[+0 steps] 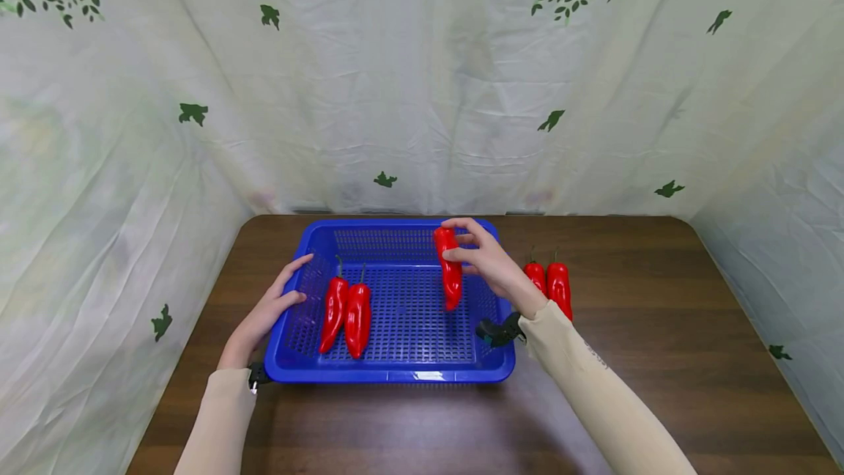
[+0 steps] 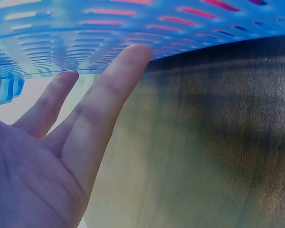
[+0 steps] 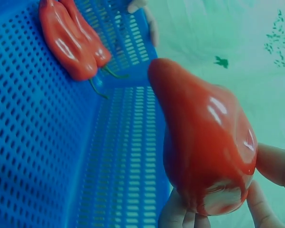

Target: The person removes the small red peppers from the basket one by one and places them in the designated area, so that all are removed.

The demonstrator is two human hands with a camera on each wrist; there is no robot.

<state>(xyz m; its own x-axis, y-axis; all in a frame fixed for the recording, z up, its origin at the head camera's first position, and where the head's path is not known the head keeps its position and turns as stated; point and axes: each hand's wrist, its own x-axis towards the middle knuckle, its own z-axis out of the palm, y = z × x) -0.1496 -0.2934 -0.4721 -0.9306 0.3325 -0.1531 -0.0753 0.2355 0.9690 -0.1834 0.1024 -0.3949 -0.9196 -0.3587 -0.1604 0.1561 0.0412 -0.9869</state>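
Observation:
A blue perforated plastic basket point(image 1: 343, 375) sits on the table. At its left rim, my left hand point(image 1: 262, 314) holds the side, thumb and index finger over the edge; other fingers point(image 2: 97, 109) lie nearly straight against the outer wall in the left wrist view. My right hand point(image 1: 489, 261) pinches a glossy red pepper point(image 1: 451, 286) above the basket's right part, its narrow end pointing down. Two more red peppers, one farther left point(image 1: 334, 314) and one beside it point(image 1: 358, 319), lie side by side on the basket floor, green stems toward the back.
Two other red peppers, one point(image 1: 535, 276) partly hidden by my right wrist and one point(image 1: 559, 288) beside it, lie on the brown wooden table point(image 1: 659, 328) just right of the basket. A pale leaf-patterned cloth point(image 1: 422, 94) hangs behind and along both sides.

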